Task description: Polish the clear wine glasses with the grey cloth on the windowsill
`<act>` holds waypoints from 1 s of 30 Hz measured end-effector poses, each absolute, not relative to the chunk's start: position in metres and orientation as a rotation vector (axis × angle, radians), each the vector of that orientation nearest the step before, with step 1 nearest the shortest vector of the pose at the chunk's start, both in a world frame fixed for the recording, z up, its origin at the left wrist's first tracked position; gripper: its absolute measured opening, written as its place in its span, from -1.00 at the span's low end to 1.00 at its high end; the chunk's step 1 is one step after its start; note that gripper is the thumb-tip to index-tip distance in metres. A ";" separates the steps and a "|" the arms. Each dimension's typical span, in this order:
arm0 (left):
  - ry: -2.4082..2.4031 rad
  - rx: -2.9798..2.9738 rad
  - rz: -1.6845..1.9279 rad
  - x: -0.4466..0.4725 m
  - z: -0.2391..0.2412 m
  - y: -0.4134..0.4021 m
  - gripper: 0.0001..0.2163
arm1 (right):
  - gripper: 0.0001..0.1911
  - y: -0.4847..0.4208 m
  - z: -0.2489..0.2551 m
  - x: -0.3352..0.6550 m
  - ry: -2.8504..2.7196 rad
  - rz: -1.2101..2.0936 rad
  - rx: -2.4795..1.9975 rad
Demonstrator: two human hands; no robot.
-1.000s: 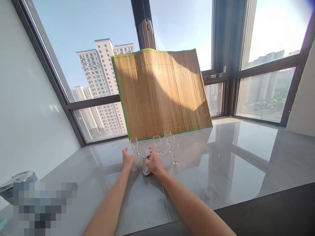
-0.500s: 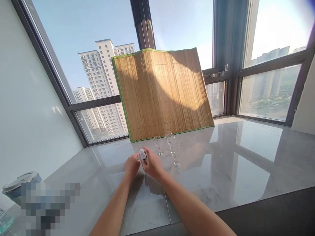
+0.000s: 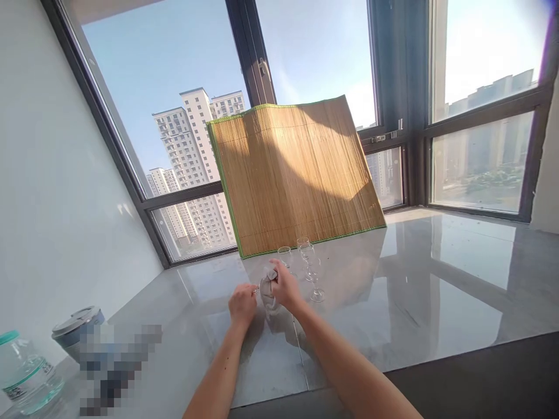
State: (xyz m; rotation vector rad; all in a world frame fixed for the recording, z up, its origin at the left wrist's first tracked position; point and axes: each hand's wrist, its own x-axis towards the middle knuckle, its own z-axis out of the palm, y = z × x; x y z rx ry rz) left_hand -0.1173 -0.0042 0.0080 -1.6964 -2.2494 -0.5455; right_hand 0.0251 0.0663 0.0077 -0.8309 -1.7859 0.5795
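My left hand [image 3: 243, 304] is closed, its fingers pinched at the stem end of a clear stemmed glass [image 3: 267, 297] that lies tilted between my hands. My right hand [image 3: 287, 286] grips a greyish-white cloth or tissue [image 3: 272, 273] against the glass's bowl. Part of the cloth seems to sit in the bowl; the fingers hide exactly how far. Just beyond my right hand, several more clear stemmed glasses [image 3: 318, 295] stand upright, partly overlapping one another.
A bamboo mat [image 3: 297, 174] with green edging leans against the window behind the glasses. The glossy grey tiled ledge [image 3: 371, 314] ends in a dark front edge. At left are a lidded cup [image 3: 78, 326], a clear bottle [image 3: 30, 372] with a teal cap, and a pixelated patch.
My hands have moved apart slightly. The held glass, earlier mostly hidden between them, now shows its bowl. The camera view has shifted, bringing the bottle at left further into view.
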 end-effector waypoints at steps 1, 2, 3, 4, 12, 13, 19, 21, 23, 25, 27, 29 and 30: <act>-2.268 -1.695 -0.591 -0.119 0.006 -0.003 -0.71 | -0.40 0.068 0.007 0.025 -1.746 0.593 -0.839; -2.290 -1.687 -0.650 -0.122 0.005 -0.001 -0.72 | -0.40 0.068 0.006 0.025 -1.710 0.593 -0.861; -2.316 -1.673 -0.710 -0.124 0.003 0.000 -0.73 | -0.40 0.068 0.005 0.025 -1.692 0.582 -0.888; -2.342 -1.656 -0.759 -0.125 0.002 0.000 -0.73 | -0.40 0.067 0.005 0.025 -1.700 0.566 -0.910; -2.355 -1.643 -0.773 -0.135 0.002 0.000 -0.74 | -0.28 0.063 0.004 0.024 -1.970 0.759 -0.700; -2.345 -1.654 -0.767 -0.136 0.002 0.000 -0.74 | -0.26 0.063 0.004 0.025 -1.960 0.852 -0.660; -2.363 -1.681 -0.870 -0.140 -0.002 0.003 -0.75 | -0.29 0.067 0.013 0.033 -1.830 1.426 -0.488; -2.442 -1.663 -1.008 -0.141 -0.002 0.006 -0.73 | -0.29 0.069 0.013 0.032 -1.692 1.481 -0.424; -2.511 -1.634 -1.127 -0.142 -0.002 0.008 -0.72 | -0.32 0.071 0.011 0.028 -1.561 1.396 -0.403; -2.511 -1.655 -1.202 -0.142 -0.003 0.011 -0.72 | -0.32 0.072 0.007 0.022 -1.470 1.215 -0.452; -2.446 -1.769 -1.294 -0.141 -0.004 0.014 -0.74 | -0.32 0.072 0.002 0.017 -1.405 1.025 -0.536; -2.347 -1.951 -1.451 -0.137 -0.006 0.016 -0.70 | -0.33 0.072 -0.004 0.013 -1.363 0.894 -0.624; -2.288 -2.041 -1.553 -0.134 -0.006 0.017 -0.67 | -0.34 0.072 -0.007 0.011 -1.373 0.866 -0.660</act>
